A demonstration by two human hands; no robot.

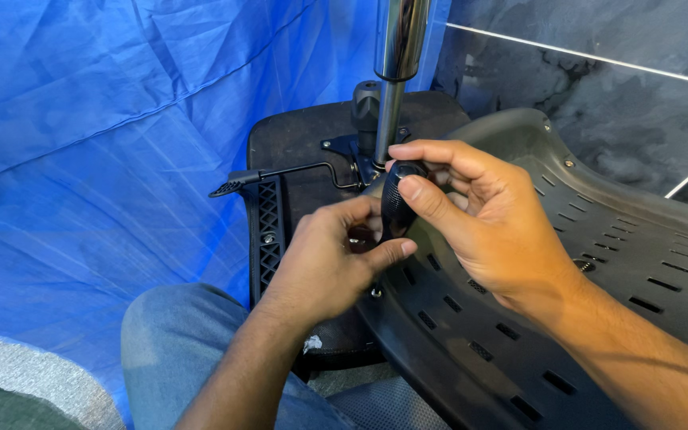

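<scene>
While right hand point(483, 231) pinches black oval knob point(396, 199) between thumb and curled fingers, left hand point(324, 263), loosely closed, steadies it from below. Knob glossy, finely ribbed, at upper edge of slotted grey chair back point(599, 271), beside chrome gas column point(396, 72).

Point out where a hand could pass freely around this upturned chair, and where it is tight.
Free: the slotted backrest shell beyond the right hand, and the blue tarp left of the lever. Crowded: where the left hand and right hand meet at the black handle, beside the chrome column.
</scene>
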